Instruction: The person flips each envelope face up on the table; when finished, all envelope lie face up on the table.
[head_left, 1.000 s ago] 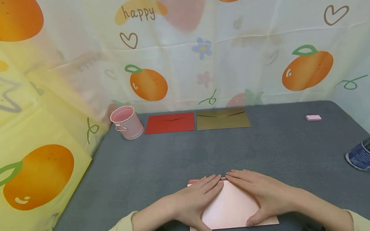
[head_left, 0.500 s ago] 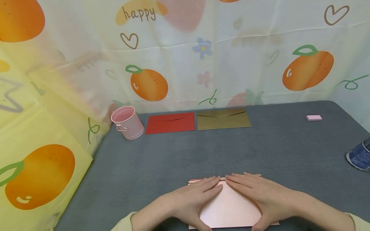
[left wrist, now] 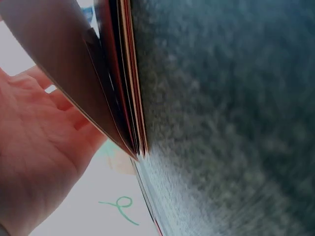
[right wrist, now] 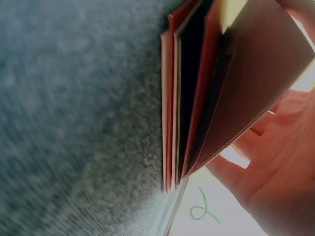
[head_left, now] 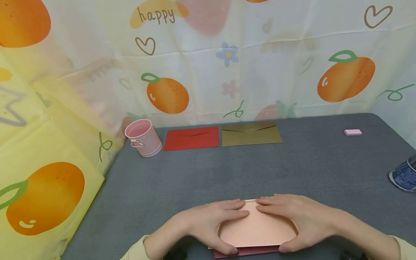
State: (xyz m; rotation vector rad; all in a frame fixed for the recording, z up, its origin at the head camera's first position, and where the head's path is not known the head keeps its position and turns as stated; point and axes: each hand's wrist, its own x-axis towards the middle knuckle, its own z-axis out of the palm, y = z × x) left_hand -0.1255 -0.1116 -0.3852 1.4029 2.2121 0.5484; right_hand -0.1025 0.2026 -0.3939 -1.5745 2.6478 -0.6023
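Both hands work at a stack of envelopes [right wrist: 170,113] near the front of the table. The top one is a pale pink envelope [head_left: 256,227], tilted so its near edge stands up off the stack while its far edge stays down. My left hand [head_left: 211,220] holds its left side, fingers at the far edge and thumb at the near edge. Mirroring this on the other side, my right hand [head_left: 302,220] spans from far to near edge. A dark red envelope [head_left: 256,251] shows beneath. Both wrist views show the gap under the raised envelope.
At the back of the grey table [head_left: 195,173] lie a red envelope [head_left: 191,139] and a gold envelope [head_left: 251,135]. A pink bucket [head_left: 143,139] stands left of them. A pink eraser-like block [head_left: 352,132] lies at back right, and a dark blue container [head_left: 404,175] stands at the right edge.
The near edge of the top envelope has come up, uncovering the dark red one below. The thumbs have moved up with that edge; the fingers stay by the far edge.
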